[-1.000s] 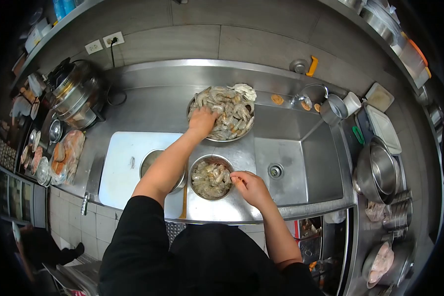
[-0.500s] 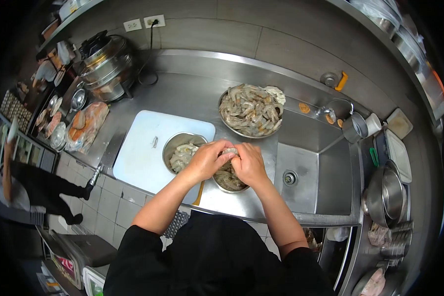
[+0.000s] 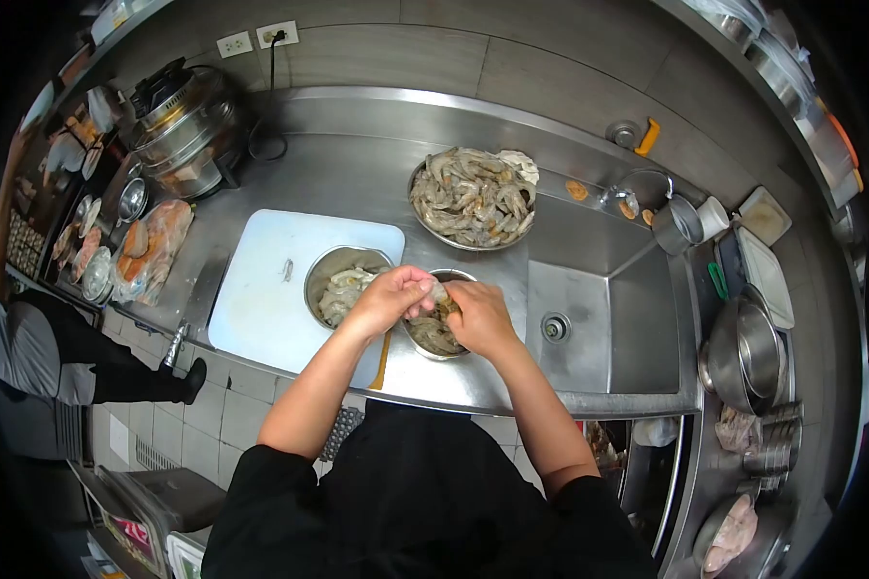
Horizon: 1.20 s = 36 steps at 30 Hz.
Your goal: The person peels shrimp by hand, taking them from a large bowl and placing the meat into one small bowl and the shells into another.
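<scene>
My left hand [image 3: 394, 299] and my right hand [image 3: 479, 315] meet with bent fingers on one shrimp [image 3: 438, 291], partly hidden by the fingers. Below them is a steel bowl [image 3: 436, 355] holding greyish-brown pieces, perhaps shells or heads; my hands cover part of it. Left of that, a deeper steel bowl [image 3: 312, 301] with pale shrimp [image 3: 343, 292] stands on the white cutting board [image 3: 261, 280]. Farther back, a wide bowl is heaped with grey shell-on shrimp [image 3: 473, 198]. A small grey scrap [image 3: 288, 269] lies on the board.
The sink basin [image 3: 579, 338] is to the right, with a steel pot [image 3: 678, 227] and stacked bowls [image 3: 743, 362] beyond. At left are a large round appliance [image 3: 188, 135] and bagged orange-pink food [image 3: 154, 253]. Another person [image 3: 58, 347] stands at far left.
My hands have drawn slightly apart around the shrimp. The whole view has shifted a little, and the other person at left has changed posture.
</scene>
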{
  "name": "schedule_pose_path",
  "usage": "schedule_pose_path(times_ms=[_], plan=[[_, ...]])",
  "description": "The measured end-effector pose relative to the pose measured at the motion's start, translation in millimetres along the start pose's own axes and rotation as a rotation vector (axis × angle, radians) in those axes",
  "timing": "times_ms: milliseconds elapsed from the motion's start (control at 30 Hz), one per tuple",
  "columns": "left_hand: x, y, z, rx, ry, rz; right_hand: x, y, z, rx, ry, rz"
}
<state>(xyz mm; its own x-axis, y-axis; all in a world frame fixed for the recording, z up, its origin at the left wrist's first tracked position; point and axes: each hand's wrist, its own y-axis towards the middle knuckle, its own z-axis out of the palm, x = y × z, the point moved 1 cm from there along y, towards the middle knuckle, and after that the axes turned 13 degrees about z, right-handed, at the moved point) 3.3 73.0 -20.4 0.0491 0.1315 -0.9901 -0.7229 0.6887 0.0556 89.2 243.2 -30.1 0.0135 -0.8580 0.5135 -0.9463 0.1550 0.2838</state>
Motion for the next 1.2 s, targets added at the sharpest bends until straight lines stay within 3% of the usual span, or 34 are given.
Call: schedule_pose_path(times_ms=[100,167,333,567,733,800,933,967,1067,1133,1167,1200], plan=[[1.3,-0.8,0.7,0.021,-0.031,-0.004,6.4,0.7,-6.7,-0.117,0.128,0.068],[3.2,-3.2,2.6,0.030,-0.024,-0.004,15.0,3.3,-12.5,-0.088,0.170,0.048],[-7.4,-9.5,16.0,0.000,0.333,0.056,14.9,6.8,-0.8,-0.070,0.207,0.034],[-8.6,-15.5,20.3,-0.048,0.404,0.162,15.6,4.7,3.6,-0.082,0.294,0.088],[-7.6,-15.2,18.1,-0.062,0.174,0.109,14.7,3.6,4.9,-0.081,0.418,0.116],[-6.2,-14.3,15.2,-0.032,0.084,0.092,13.8,1.4,7.0,0.160,0.725,0.349],[-2.6,-12.3,9.1,0.013,-0.123,0.051,10.1,-0.8,7.1,0.163,0.823,0.357],[0.0,-10.3,9.0,0.013,-0.124,0.050,3.5,-0.4,12.6,0.068,0.767,0.277],[3.1,-5.5,11.4,-0.044,0.100,0.191,1.2,0.4,14.2,-0.044,0.692,0.211],[-5.0,-7.5,16.3,-0.214,0.796,0.543,2.8,1.0,11.4,-0.062,0.674,0.229],[-6.9,-8.3,20.1,-0.214,0.795,0.542,3.5,2.0,9.8,-0.047,0.620,0.227],[-9.4,-9.0,25.0,-0.163,0.602,0.393,4.4,2.7,8.5,-0.031,0.567,0.226]])
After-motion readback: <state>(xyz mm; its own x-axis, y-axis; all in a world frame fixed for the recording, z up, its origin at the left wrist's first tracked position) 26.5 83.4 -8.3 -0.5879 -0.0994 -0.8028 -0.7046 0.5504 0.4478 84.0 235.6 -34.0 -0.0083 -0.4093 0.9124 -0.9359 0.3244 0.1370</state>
